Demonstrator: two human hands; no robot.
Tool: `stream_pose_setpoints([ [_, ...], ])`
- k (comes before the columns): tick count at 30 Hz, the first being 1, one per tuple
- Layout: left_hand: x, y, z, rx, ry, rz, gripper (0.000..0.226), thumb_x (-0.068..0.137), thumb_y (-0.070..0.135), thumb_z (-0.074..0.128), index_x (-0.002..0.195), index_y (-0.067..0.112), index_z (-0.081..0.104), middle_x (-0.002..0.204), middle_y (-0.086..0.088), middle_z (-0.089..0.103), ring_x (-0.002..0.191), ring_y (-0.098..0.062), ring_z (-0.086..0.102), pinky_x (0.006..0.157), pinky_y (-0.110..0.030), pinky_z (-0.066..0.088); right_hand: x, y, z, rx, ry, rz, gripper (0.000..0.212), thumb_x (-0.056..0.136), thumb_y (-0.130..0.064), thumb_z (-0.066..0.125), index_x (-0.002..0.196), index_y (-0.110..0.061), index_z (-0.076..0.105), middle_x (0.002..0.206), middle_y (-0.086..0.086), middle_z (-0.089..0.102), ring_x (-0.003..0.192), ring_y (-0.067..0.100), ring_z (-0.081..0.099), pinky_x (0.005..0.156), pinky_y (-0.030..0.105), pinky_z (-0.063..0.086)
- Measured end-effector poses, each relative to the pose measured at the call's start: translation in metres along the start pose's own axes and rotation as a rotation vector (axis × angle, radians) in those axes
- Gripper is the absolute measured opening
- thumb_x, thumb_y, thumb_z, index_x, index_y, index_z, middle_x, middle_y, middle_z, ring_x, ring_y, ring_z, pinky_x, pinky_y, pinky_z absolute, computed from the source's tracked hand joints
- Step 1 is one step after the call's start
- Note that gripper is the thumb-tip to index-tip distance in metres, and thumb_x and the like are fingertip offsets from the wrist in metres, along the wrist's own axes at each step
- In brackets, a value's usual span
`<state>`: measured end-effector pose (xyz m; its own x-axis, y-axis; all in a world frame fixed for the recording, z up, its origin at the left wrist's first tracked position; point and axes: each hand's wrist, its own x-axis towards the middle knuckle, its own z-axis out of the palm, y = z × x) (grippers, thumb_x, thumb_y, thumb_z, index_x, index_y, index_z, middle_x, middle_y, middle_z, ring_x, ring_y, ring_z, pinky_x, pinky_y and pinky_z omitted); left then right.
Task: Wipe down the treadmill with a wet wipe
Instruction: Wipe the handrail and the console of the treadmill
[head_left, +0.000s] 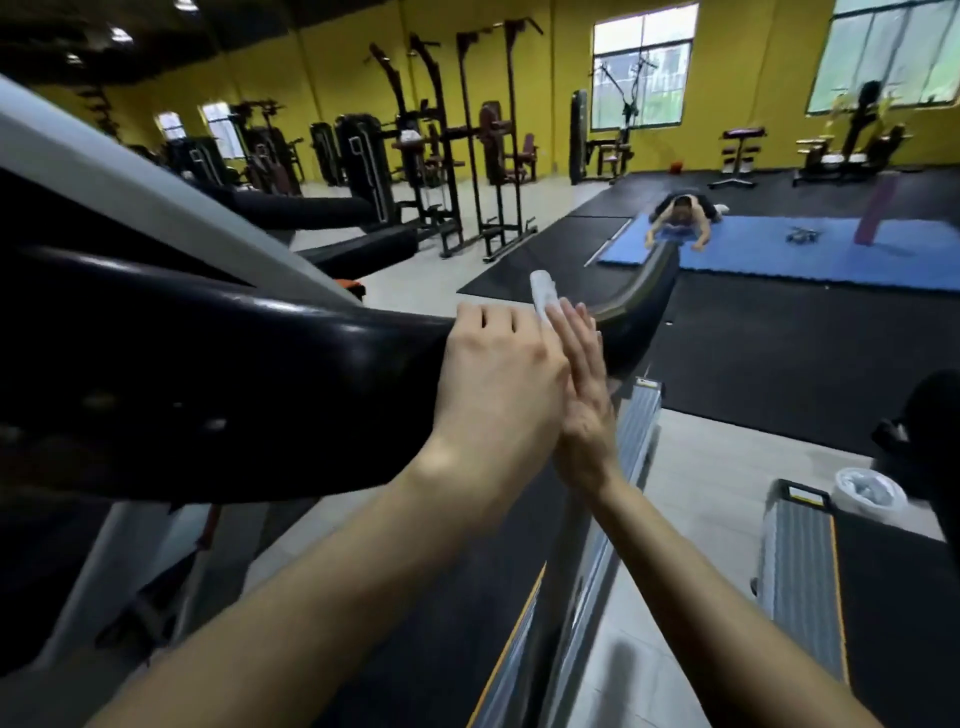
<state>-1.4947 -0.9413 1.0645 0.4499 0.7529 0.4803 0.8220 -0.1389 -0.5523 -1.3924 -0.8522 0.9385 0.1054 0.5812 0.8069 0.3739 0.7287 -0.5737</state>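
Note:
The treadmill's black handrail (249, 374) runs from the left to its curved end (644, 291) at centre. My left hand (498, 374) grips the rail, its fingers curled over the top. Right beside it, my right hand (582, 384) stands edge-on with straight fingers and presses a folded white wet wipe (543, 291) against the rail. The wipe's upper end sticks out above my fingertips; the rest of it is hidden between hand and rail.
Below my arms lie the treadmill's dark belt (457, 613) and ribbed silver side rail (639, 431). A second treadmill (800, 551) and a white lined bin (867, 491) stand to the right. A person lies on a blue mat (779, 249); weight machines (467, 145) line the yellow wall.

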Motion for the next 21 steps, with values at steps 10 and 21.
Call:
stream_pose_setpoints([
  [10, -0.131, -0.202, -0.037, -0.284, 0.305, -0.291, 0.055, 0.106, 0.062, 0.048, 0.134, 0.02, 0.069, 0.134, -0.001, 0.068, 0.132, -0.026, 0.057, 0.121, -0.046, 0.033, 0.035, -0.216, 0.05, -0.261, -0.322, -0.52, 0.051, 0.115, -0.03, 0.035, 0.16, -0.007, 0.044, 0.146, 0.012, 0.057, 0.132, 0.032, 0.054, 0.114, 0.043, 0.04],
  [21, -0.246, -0.225, -0.009, -0.464, 0.275, -0.576, 0.054, 0.109, 0.047, 0.049, 0.151, 0.012, 0.053, 0.151, -0.004, 0.058, 0.139, -0.022, 0.056, 0.114, -0.038, 0.048, -0.001, -0.288, 0.126, -0.408, -0.524, -0.873, 0.052, 0.101, -0.012, 0.036, 0.145, 0.007, 0.056, 0.154, 0.029, 0.051, 0.152, 0.045, 0.041, 0.13, 0.056, 0.023],
])
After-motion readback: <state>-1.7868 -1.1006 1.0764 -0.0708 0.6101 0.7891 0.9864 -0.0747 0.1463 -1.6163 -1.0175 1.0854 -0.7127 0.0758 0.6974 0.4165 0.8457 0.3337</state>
